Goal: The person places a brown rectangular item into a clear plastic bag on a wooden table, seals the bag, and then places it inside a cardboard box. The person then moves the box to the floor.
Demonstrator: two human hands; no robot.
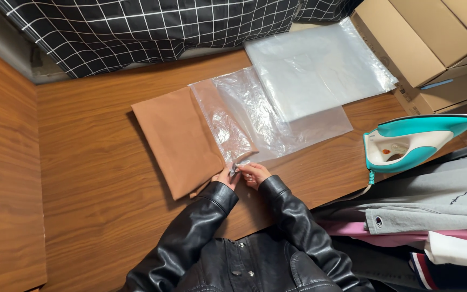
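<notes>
A folded brown cloth (174,138) lies on the wooden table (93,178), its right part slid inside a clear plastic bag (255,116). My left hand (224,177) and my right hand (254,173) meet at the bag's near corner, both pinching the plastic edge there. Both arms wear black leather sleeves.
A stack of clear plastic bags (320,67) lies at the back right. A teal and white iron (411,141) stands at the right edge, above a pile of folded clothes (428,216). Cardboard boxes (428,38) sit at the top right, a black checked fabric (152,27) at the back.
</notes>
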